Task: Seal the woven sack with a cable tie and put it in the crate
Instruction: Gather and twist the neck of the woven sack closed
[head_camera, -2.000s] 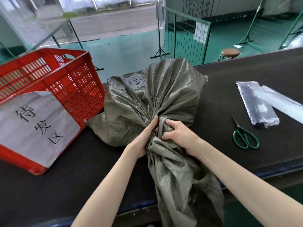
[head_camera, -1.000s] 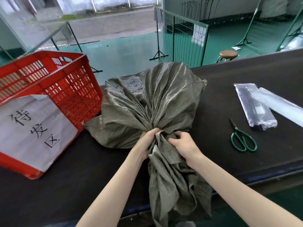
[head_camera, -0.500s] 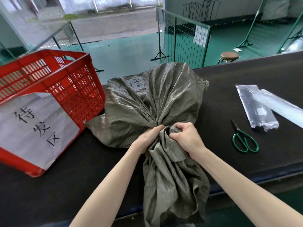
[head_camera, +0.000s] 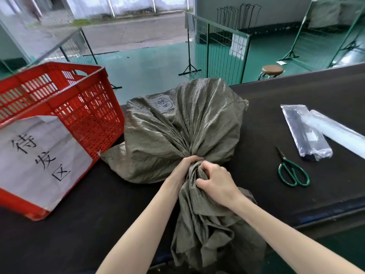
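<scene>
A filled grey-green woven sack (head_camera: 177, 127) lies on the dark table (head_camera: 286, 115), its loose mouth hanging over the near edge. My left hand (head_camera: 184, 167) and my right hand (head_camera: 215, 180) both squeeze the bunched neck of the sack, side by side. A red plastic crate (head_camera: 79, 107) with a white paper sign stands at the left, touching the sack's corner. Two clear plastic packs (head_camera: 304, 131) lie at the right; one holds dark strips that may be cable ties. No loose cable tie is visible.
Green-handled scissors (head_camera: 292, 171) lie on the table right of the sack, just before the packs. Beyond the table are wire mesh fence panels (head_camera: 217, 48), a round stool (head_camera: 272, 70) and a green floor.
Both hands have kept gathering the sack's neck. The right hand has shifted over the top of the bunched fabric, and the neck is twisted tighter than two seconds ago.
</scene>
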`<control>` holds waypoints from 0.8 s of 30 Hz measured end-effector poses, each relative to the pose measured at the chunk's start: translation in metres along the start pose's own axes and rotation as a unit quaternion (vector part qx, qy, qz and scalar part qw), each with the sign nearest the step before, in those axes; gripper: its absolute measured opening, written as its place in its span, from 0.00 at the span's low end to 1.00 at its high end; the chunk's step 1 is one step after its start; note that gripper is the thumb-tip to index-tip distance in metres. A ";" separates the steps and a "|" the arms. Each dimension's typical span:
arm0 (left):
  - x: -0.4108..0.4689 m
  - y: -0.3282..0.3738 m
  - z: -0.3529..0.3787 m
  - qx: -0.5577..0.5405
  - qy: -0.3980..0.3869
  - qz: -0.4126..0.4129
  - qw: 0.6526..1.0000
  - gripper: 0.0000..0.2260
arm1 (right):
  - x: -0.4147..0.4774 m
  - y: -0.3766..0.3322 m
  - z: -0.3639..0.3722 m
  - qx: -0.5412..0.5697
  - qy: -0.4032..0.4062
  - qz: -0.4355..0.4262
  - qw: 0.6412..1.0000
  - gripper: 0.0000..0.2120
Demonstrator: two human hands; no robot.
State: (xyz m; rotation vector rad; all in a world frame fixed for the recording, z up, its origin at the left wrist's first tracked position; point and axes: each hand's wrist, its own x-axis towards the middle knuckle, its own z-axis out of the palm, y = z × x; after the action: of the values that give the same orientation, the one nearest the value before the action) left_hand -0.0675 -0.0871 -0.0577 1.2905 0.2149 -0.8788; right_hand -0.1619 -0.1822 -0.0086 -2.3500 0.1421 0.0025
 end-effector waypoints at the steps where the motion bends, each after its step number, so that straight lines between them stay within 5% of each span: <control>1: 0.002 -0.002 0.001 -0.007 0.019 0.001 1.000 0.17 | -0.002 0.003 0.003 0.001 -0.010 0.005 1.000 0.07; 9: 0.005 -0.006 0.012 -0.013 0.102 0.050 0.993 0.12 | -0.005 0.025 0.007 0.112 -0.031 0.048 0.992 0.11; 12: 0.009 -0.011 0.008 0.007 0.059 0.041 0.997 0.31 | -0.005 0.027 0.005 0.129 -0.043 0.047 0.990 0.10; 15: 0.002 -0.009 0.009 0.044 0.008 0.022 0.999 0.14 | -0.005 0.026 0.002 0.148 -0.055 0.039 0.987 0.05; 19: 0.007 -0.008 0.006 0.097 0.064 0.025 0.993 0.16 | 0.000 0.029 -0.007 0.173 -0.064 0.039 0.982 0.09; 24: -0.003 -0.009 0.012 0.071 0.110 0.040 0.991 0.04 | 0.004 0.032 -0.014 0.217 0.109 0.056 0.968 0.12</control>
State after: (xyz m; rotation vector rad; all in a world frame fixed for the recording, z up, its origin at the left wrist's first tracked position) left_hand -0.0793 -0.0971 -0.0586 1.5196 0.2759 -0.6930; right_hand -0.1618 -0.2148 -0.0219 -1.8963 0.3473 -0.2129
